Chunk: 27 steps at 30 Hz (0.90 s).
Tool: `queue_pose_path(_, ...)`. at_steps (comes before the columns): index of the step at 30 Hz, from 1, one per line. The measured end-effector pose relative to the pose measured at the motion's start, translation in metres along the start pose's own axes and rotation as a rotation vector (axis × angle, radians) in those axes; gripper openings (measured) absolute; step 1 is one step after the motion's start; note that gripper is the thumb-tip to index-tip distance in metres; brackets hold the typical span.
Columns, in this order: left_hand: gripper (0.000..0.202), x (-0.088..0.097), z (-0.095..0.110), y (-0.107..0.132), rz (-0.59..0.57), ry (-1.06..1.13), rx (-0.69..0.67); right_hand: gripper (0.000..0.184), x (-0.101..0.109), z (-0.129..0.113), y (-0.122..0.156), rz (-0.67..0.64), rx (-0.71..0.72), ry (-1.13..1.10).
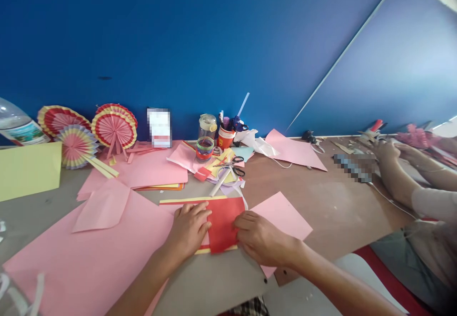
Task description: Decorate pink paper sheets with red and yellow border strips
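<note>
Working low over the bench (293, 178), with a red sheet (225, 225) at the centre of the clock. Laid across the right part of a layered yellow, red and pink paper (171, 207), leaving thin yellow edges in view. Of the two hands, resting the left hand (188, 228) at nine o'clock, palm down, fingers partly spread over the layered paper, tips at the red sheet's left edge, gripping nothing. Holding the right hand (260, 237) at three o'clock, fingers curled in and touching the red sheet's right edge; cannot tell from this angle whether pinching it or merely leaning on it.

Also at three o'clock, see a pink square (282, 213) set askew, running partly beneath the right hand. At nine, see a large pink sheet (139, 232) with a smaller pink piece (103, 206) on top. Between ten and eleven, find a paper stack (153, 166) showing orange and yellow edges, with pleated fans (114, 128) farther out near the blue partition (214, 35). Around twelve, find scissors (233, 166) among scraps, then a jar (204, 150) and a red cup (225, 139) of pens. Between two and three, well apart, glimpse another person's arm (400, 175).
</note>
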State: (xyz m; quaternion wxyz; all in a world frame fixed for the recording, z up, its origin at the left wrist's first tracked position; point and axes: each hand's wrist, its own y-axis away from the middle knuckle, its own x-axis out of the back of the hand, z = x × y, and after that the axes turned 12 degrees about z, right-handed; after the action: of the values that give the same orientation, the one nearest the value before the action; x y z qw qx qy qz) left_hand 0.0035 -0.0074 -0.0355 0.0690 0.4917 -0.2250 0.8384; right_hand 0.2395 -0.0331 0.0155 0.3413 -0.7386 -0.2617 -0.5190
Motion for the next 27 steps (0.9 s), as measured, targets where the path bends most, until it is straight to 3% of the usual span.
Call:
queue_pose_path(3,0.034,0.001,-0.005,-0.005,0.011,0.095,0.037,0.019,0.007,0.008,-0.007,0.119,-0.091,-0.056)
queue_pose_path(7,0.039,0.004,-0.013,-0.018,-0.004,0.326,0.197,0.019,0.02,0.035,-0.03,0.256,-0.226,-0.159)
queue_pose_path(10,0.048,0.008,-0.017,-0.027,-0.069,0.58,0.31,0.019,0.024,0.061,-0.053,0.331,-0.242,-0.172)
queue_pose_path(13,0.052,0.014,-0.017,-0.033,-0.142,0.758,0.335,0.019,0.019,0.082,-0.073,0.403,-0.23,-0.127)
queue_pose_path(16,0.039,0.016,-0.013,-0.036,-0.145,0.687,0.324,0.02,0.01,0.091,-0.087,0.454,-0.254,-0.107)
queue_pose_path(19,0.011,0.01,-0.007,-0.039,-0.056,0.476,0.366,0.02,0.001,0.094,-0.092,0.487,-0.287,-0.118)
queue_pose_path(21,0.013,0.005,-0.004,-0.04,-0.002,0.399,0.4,0.018,-0.003,0.092,-0.09,0.532,-0.334,-0.13)
queue_pose_path(25,0.018,0.003,-0.002,-0.034,0.011,0.389,0.413,0.028,0.004,0.079,-0.074,0.811,-0.45,-0.085)
queue_pose_path(27,0.017,0.005,-0.004,-0.027,0.002,0.372,0.435,0.033,0.012,0.063,-0.059,0.948,-0.417,-0.033)
